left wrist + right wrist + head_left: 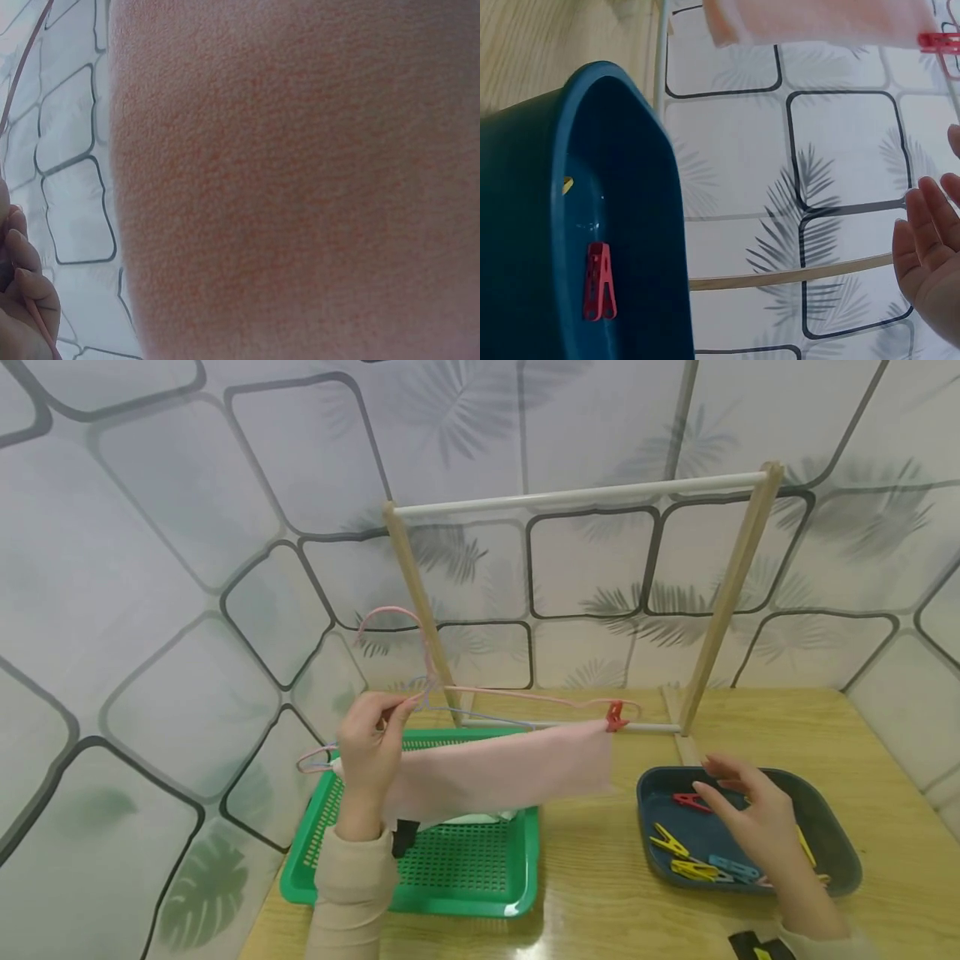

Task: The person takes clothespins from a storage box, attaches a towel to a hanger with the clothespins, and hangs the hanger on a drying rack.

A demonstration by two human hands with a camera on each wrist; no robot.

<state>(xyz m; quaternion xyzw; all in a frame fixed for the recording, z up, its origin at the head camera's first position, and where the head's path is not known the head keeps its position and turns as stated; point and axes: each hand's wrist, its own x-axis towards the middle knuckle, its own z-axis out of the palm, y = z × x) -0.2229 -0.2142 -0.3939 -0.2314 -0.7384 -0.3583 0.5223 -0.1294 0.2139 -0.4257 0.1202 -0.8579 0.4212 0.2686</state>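
My left hand [371, 752] pinches a pink clothes hanger [517, 693] just below its hook. From the hanger a pale pink cloth [517, 768] hangs sideways, its right upper corner clipped by a red clothespin [616, 717]. Part of the cloth's left end is behind my wrist. In the left wrist view the cloth [300, 180] fills most of the picture. A thin blue wire [487, 716] shows beside the pink one. Over the dark blue basin [843, 839], my right hand [761, 818] has loosely extended fingers and holds nothing. A red clothespin [598, 281] lies inside that basin.
A green plastic basket [525, 877] with light cloth in it stands under the hanger. Yellow clothespins [670, 842] and a blue clothespin [735, 867] also lie in the basin. Behind stands a wooden rack with a white rail [585, 493], before a patterned curtain.
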